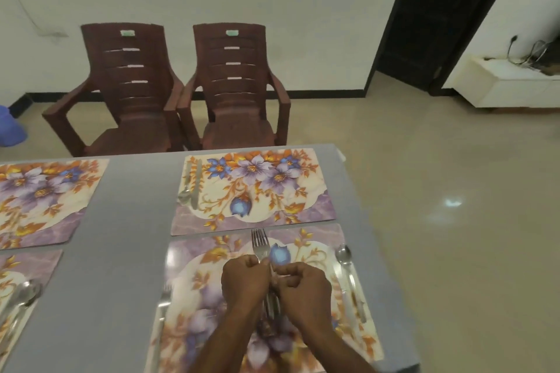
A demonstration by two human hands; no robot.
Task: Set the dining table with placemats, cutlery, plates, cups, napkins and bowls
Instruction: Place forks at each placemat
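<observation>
Forks (260, 244): small bundle, gripped by left hand (244, 280) above near placemat (194, 297), tines pointing away. Right hand (303, 291) pinches one handle. Far placemat (266, 191), lacking fork, lies straight ahead.

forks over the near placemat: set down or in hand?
In hand: both the left hand and right hand grip the forks, tines up, above the near placemat.

The handles of the forks (260, 244) vanish between the left hand (244, 280) and right hand (303, 291), so their number cannot be told. The two left placemats (39, 197) are cut off by the frame edge. The cutlery (21, 300) at lower left is blurred.
</observation>
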